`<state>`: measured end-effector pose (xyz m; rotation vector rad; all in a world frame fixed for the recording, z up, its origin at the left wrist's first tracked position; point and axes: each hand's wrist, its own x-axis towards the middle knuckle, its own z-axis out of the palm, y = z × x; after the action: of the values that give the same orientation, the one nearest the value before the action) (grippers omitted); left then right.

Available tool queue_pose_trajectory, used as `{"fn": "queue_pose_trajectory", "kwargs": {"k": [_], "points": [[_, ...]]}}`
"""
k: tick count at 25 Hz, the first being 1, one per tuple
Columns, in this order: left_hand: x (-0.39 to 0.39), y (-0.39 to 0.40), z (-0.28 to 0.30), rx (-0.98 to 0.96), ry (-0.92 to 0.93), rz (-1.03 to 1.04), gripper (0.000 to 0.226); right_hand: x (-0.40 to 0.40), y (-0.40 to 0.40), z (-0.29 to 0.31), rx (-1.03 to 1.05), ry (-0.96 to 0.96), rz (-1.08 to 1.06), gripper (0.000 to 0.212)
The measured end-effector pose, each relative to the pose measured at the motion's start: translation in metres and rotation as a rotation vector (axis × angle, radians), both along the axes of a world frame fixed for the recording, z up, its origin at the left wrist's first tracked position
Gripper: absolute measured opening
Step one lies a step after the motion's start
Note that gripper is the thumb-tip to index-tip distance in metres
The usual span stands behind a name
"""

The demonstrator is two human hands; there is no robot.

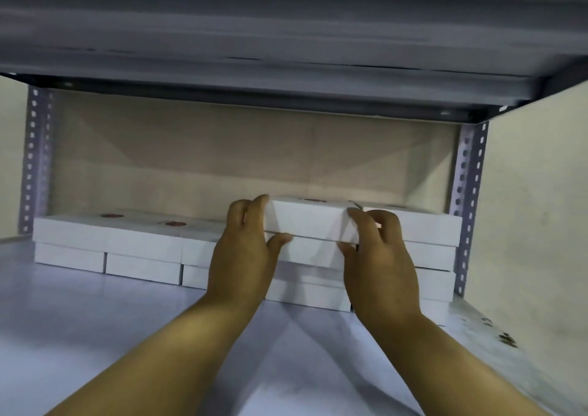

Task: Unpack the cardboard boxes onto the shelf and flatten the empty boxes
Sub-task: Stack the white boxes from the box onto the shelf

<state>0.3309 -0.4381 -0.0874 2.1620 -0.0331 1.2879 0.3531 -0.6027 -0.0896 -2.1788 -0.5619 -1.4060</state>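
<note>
Both hands hold one flat white box (310, 218) by its short ends at the centre of the frame: the left hand (243, 250) has its fingers (259, 204) wrapped over the far left edge with the thumb tucked underneath, and the right hand (378, 256) pinches the right end the same way. Gripping both ends likely keeps the box level and square while it is seated on the stack beneath it. The box sits on top of the middle pile, against the back wall of the shelf (95, 320), level with the right-hand stack (426, 243). A lower row of white boxes (111, 240) runs toward the left of the frame, so the piles appear to be built up from the right
</note>
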Motion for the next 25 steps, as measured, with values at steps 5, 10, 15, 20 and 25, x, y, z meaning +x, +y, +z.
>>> {"fn": "queue_pose_trajectory", "kwargs": {"k": [5,10,15,20,25], "points": [[0.008,-0.001,-0.008,0.237,0.089,0.059,0.065,0.018,-0.011,-0.006,-0.227,-0.034,-0.259,0.07],[0.017,-0.001,-0.011,0.417,0.375,0.139,0.072,0.011,-0.01,0.004,-0.429,0.291,-0.392,0.075],[0.023,0.002,-0.01,0.501,0.451,0.187,0.077,0.008,-0.01,0.001,-0.472,0.459,-0.344,0.067],[0.022,0.009,-0.015,0.477,0.451,0.141,0.073,0.002,-0.01,0.003,-0.458,0.478,-0.297,0.064],[0.003,0.01,-0.02,0.412,0.294,0.182,0.059,-0.005,-0.012,-0.002,-0.225,0.204,-0.105,0.04]]}}
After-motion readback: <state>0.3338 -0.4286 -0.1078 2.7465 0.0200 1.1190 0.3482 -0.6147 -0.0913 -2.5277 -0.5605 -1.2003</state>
